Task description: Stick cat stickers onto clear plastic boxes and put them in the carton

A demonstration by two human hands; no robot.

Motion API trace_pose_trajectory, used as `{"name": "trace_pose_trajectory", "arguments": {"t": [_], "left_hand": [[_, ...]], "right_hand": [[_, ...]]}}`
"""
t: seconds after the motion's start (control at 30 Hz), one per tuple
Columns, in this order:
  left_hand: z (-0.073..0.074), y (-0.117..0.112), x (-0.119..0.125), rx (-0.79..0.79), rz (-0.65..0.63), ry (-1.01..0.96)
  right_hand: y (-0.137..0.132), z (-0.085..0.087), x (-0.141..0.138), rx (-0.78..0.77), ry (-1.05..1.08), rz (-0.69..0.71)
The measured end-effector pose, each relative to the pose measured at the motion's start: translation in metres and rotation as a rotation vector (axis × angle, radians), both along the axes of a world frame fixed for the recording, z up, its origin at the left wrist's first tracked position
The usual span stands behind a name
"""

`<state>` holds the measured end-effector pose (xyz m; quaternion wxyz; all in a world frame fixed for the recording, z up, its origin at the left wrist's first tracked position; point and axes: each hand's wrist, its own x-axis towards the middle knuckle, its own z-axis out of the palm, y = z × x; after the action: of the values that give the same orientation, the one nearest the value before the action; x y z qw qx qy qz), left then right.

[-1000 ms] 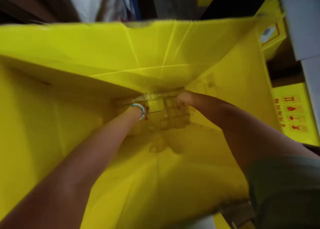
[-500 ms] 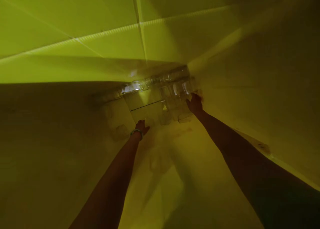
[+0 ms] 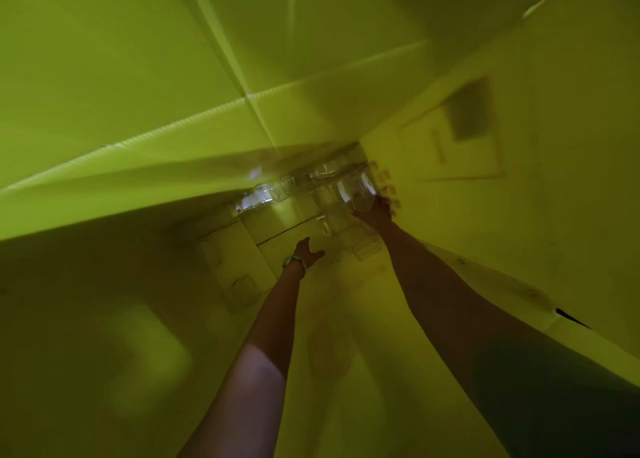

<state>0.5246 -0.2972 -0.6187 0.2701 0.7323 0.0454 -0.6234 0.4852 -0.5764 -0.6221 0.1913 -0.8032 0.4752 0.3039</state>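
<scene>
Both my arms reach deep into a large yellow-walled container (image 3: 565, 178). At its far end lie several clear plastic packages (image 3: 367, 181) around a flat-topped, box-like thing (image 3: 280, 221) with a dark line across it. My left hand (image 3: 307, 253), with a bracelet (image 3: 295, 265) at the wrist, hovers over or near the box's near edge, thumb and fingers apart and nothing in them. Beside the clear packages at the right wall is my right hand (image 3: 376, 213), thumb spread to the left. Its other fingers are dim; whether it touches a package I cannot tell.
Yellow walls close in on both sides and above. A ribbed seam (image 3: 185, 121) crosses the upper wall. The right wall bears a rectangular outline (image 3: 453, 135) with a dark patch. A narrow dark slot (image 3: 573, 318) shows beside my right forearm.
My left hand has moved right, toward the middle of the box-like thing. The right hand has shifted slightly left and down in view. The camera has turned, and the right wall looks brighter.
</scene>
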Motion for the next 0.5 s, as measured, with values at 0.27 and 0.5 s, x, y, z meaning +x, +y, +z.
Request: {"name": "trace_pose_trajectory", "arguments": {"t": [0.27, 0.5], "left_hand": [[0.004, -0.013, -0.050, 0.022, 0.220, 0.196], [0.001, -0.021, -0.051, 0.043, 0.294, 0.160]], "right_hand": [[0.021, 0.009, -0.055, -0.014, 0.055, -0.129], [0.006, 0.013, -0.051, 0.038, 0.119, -0.115]]}}
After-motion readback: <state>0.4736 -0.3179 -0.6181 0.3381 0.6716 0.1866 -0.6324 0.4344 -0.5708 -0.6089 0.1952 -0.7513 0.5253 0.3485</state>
